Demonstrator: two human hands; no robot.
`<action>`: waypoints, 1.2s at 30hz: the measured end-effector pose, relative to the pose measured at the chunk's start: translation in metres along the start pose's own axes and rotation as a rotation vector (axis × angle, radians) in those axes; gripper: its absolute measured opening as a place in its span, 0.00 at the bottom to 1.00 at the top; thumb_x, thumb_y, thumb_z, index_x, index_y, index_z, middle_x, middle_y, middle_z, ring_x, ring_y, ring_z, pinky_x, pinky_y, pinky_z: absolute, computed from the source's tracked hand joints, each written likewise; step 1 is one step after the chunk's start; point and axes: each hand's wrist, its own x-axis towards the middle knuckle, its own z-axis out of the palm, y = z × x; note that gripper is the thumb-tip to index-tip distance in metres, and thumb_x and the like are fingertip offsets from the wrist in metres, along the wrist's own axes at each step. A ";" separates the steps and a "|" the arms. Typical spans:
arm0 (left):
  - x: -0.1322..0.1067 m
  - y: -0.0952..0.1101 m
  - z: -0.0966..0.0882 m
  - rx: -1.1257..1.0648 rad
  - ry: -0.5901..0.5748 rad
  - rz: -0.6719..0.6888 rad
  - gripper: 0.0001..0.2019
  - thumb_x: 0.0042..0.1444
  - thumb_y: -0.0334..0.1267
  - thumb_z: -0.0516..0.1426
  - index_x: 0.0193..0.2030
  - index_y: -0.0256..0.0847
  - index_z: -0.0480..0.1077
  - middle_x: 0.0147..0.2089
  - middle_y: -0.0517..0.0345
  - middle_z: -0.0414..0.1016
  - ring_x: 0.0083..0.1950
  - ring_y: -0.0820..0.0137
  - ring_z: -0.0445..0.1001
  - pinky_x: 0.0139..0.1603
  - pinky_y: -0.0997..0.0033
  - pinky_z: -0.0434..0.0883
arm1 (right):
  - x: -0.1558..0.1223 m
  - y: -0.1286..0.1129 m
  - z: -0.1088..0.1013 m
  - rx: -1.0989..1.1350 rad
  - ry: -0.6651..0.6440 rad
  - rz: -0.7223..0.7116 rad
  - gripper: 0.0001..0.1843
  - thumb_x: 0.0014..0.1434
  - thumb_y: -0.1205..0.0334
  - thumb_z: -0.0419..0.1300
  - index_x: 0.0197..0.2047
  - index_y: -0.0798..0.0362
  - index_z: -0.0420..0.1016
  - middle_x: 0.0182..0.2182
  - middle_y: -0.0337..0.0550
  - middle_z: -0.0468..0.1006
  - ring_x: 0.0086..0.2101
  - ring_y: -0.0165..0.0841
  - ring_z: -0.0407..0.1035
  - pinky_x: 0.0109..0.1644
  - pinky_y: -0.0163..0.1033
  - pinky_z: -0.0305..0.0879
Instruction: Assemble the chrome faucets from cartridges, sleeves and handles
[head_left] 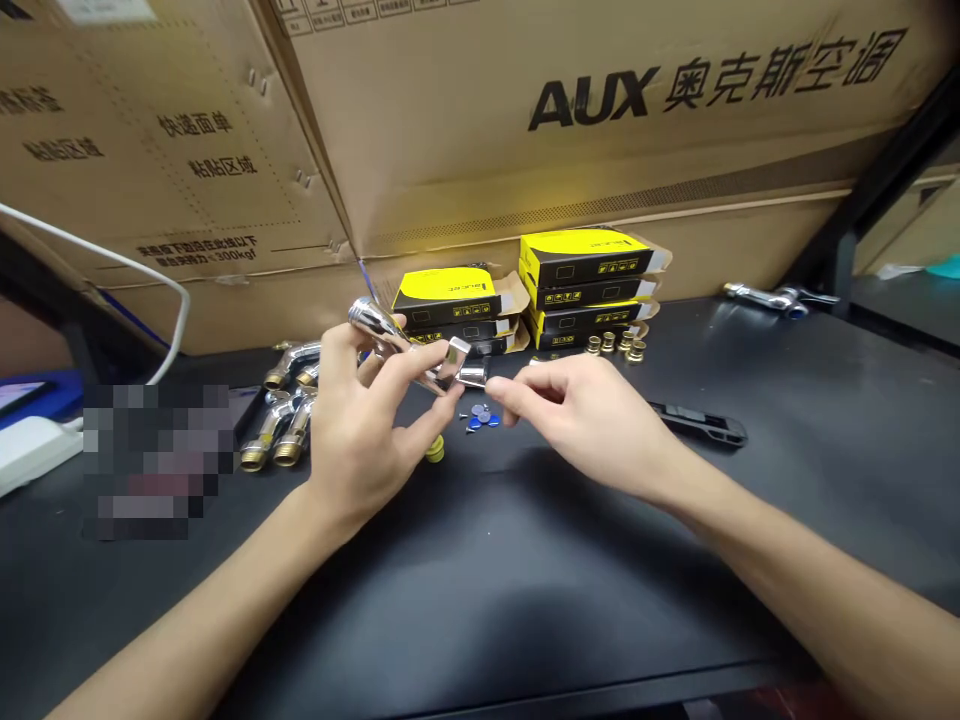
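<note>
My left hand is closed around a chrome faucet body, holding it tilted above the black table. My right hand pinches a small chrome handle piece at the faucet's end, fingers pressed together. Just below the hands lie small blue and grey discs and tiny screws on the table. A yellow-green cap shows under my left hand.
Several chrome faucets with brass threads lie at the left. Stacks of yellow-and-black boxes stand at the back, with brass fittings beside them. A black tool lies at the right, another faucet far right. Large cardboard cartons form the backdrop.
</note>
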 end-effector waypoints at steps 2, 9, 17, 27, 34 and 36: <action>0.000 -0.002 -0.001 0.013 0.024 0.071 0.18 0.56 0.33 0.67 0.53 0.48 0.72 0.52 0.48 0.68 0.60 0.55 0.73 0.55 0.54 0.78 | 0.003 0.002 -0.005 0.228 -0.188 0.112 0.29 0.65 0.38 0.56 0.27 0.52 0.78 0.16 0.30 0.56 0.20 0.26 0.48 0.26 0.37 0.43; 0.007 0.001 -0.005 0.040 0.029 0.000 0.16 0.57 0.36 0.67 0.52 0.47 0.74 0.48 0.49 0.70 0.59 0.54 0.74 0.56 0.49 0.77 | 0.002 -0.002 0.003 0.178 -0.051 0.066 0.24 0.65 0.41 0.58 0.28 0.53 0.71 0.21 0.32 0.65 0.23 0.26 0.56 0.28 0.35 0.49; 0.005 0.002 -0.001 -0.243 -0.036 -0.394 0.16 0.57 0.43 0.66 0.52 0.51 0.74 0.48 0.55 0.70 0.49 0.62 0.77 0.44 0.61 0.81 | -0.004 0.002 0.016 -0.365 0.321 -0.251 0.17 0.71 0.51 0.55 0.35 0.50 0.79 0.31 0.39 0.79 0.32 0.31 0.71 0.38 0.36 0.58; 0.003 -0.002 0.006 -0.420 -0.080 -0.479 0.15 0.56 0.40 0.66 0.51 0.49 0.75 0.48 0.56 0.72 0.49 0.66 0.77 0.46 0.66 0.82 | -0.010 0.001 0.014 -0.650 0.472 -0.326 0.21 0.72 0.49 0.53 0.36 0.48 0.83 0.25 0.38 0.77 0.27 0.30 0.70 0.29 0.40 0.48; 0.000 -0.003 0.004 -0.252 -0.068 -0.379 0.16 0.57 0.42 0.65 0.53 0.53 0.73 0.52 0.53 0.69 0.51 0.61 0.77 0.49 0.56 0.82 | -0.011 -0.002 0.012 -0.684 0.443 -0.377 0.23 0.73 0.52 0.51 0.31 0.50 0.80 0.26 0.40 0.79 0.28 0.31 0.70 0.30 0.41 0.48; 0.000 -0.003 0.002 -0.201 -0.055 -0.343 0.16 0.58 0.42 0.65 0.53 0.53 0.73 0.53 0.53 0.70 0.53 0.60 0.76 0.49 0.56 0.82 | -0.012 -0.004 0.013 -0.621 0.402 -0.363 0.23 0.73 0.52 0.51 0.31 0.51 0.80 0.27 0.40 0.81 0.28 0.31 0.71 0.30 0.41 0.49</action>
